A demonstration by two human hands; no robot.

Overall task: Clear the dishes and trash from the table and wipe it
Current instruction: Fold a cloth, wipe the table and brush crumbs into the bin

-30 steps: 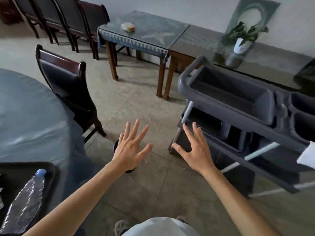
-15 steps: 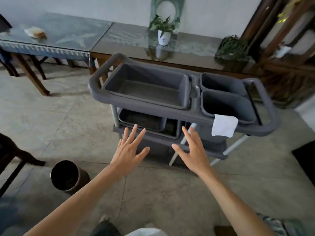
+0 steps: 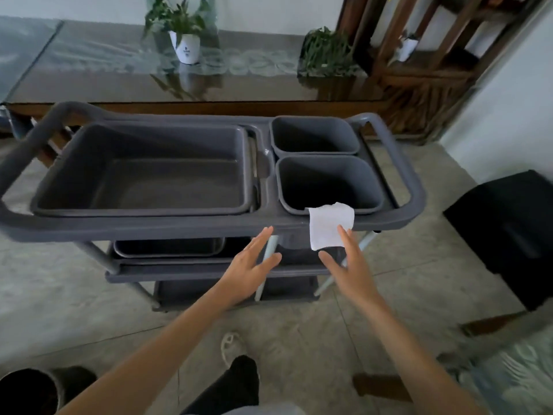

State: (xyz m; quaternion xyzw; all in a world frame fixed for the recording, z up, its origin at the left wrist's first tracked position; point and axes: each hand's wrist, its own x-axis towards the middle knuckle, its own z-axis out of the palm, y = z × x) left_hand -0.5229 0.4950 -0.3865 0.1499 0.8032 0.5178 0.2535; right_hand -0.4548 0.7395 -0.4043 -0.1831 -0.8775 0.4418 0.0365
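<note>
A grey plastic service cart (image 3: 167,227) stands right in front of me. Its top level holds a large empty tub (image 3: 143,172) on the left and two small square bins (image 3: 326,184) on the right. A white cloth (image 3: 327,224) hangs over the cart's front rim below the nearer bin. My left hand (image 3: 250,269) is open, just below the rim. My right hand (image 3: 350,265) is open too, its fingertips overlapping the lower edge of the cloth; I cannot tell whether they touch it. Neither hand holds anything.
A lower shelf carries another tub (image 3: 167,247). Behind the cart runs a glass-topped side table (image 3: 119,82) with two potted plants (image 3: 184,31). A round dark bin (image 3: 27,390) sits on the floor at lower left. A black chair (image 3: 508,232) stands at right.
My view has swung right from the dining table to the cart and come closer. Both hands stay open and now reach the cart's front rim, the right one at the white cloth.
</note>
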